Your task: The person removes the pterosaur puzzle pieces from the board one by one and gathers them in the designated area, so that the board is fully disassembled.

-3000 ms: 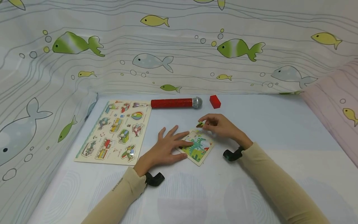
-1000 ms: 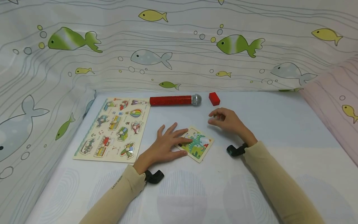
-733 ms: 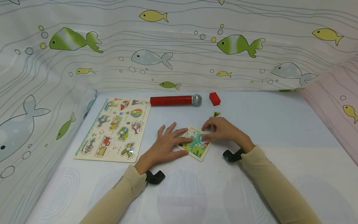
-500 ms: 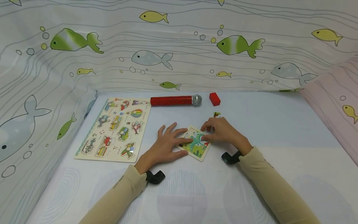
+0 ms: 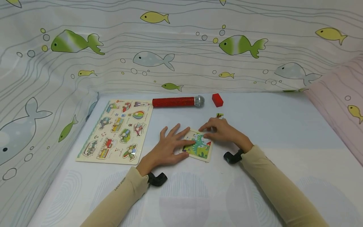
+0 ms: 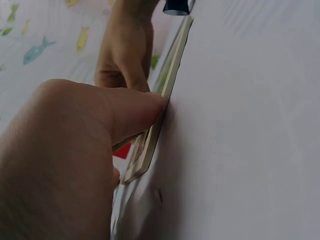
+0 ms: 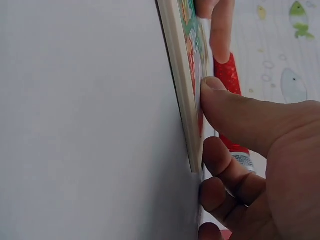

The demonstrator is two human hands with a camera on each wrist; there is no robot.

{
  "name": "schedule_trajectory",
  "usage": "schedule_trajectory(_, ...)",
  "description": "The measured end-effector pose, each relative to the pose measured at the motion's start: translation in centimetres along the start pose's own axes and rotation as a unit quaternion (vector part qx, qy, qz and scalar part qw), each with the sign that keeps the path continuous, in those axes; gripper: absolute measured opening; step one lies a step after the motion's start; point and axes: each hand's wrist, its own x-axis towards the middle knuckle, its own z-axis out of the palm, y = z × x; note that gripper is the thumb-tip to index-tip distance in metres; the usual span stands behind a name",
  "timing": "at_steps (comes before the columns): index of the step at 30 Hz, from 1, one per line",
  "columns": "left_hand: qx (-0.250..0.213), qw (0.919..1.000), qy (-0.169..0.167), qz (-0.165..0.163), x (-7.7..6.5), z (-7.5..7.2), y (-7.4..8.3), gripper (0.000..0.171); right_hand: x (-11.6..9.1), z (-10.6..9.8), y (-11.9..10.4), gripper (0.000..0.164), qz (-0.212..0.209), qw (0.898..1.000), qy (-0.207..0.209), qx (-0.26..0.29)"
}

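A small wooden dinosaur jigsaw puzzle (image 5: 202, 151) lies flat in front of me. My left hand (image 5: 167, 149) rests on its left side, fingers spread and fairly straight; in the left wrist view the thumb (image 6: 142, 110) lies at the pale wooden edge. With fingers bent, my right hand (image 5: 222, 130) grips the puzzle's far right corner. The right wrist view has its thumb (image 7: 220, 97) on the picture and the fingertips (image 7: 216, 152) at the board's end. Just behind the right hand is a loose green and brown puzzle piece (image 5: 220, 115), partly hidden.
A large peg puzzle board (image 5: 116, 132) with vehicle pictures lies at the left. Behind the hands are a red toy microphone (image 5: 174, 101) and a red block (image 5: 217, 100). Fish-print cloth walls (image 5: 193, 63) rise at the back and sides.
My right hand set the loose piece down behind the puzzle, then came back to the puzzle's corner. The dinosaur puzzle has turned slightly. My left hand has barely moved.
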Motion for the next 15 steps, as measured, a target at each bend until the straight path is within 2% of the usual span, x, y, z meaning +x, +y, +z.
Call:
schedule_trajectory(7,-0.004,0.9999,-0.008,-0.004,-0.06,-0.08,0.01,0.051,0.81,0.0,0.4,0.023,-0.048,0.999,0.003,0.012)
schedule_trajectory(15,0.007,0.9997,-0.013,-0.021,-0.03,-0.04,0.11,0.052,1.15,-0.07,0.35,0.024,-0.047,0.998,-0.003,0.039)
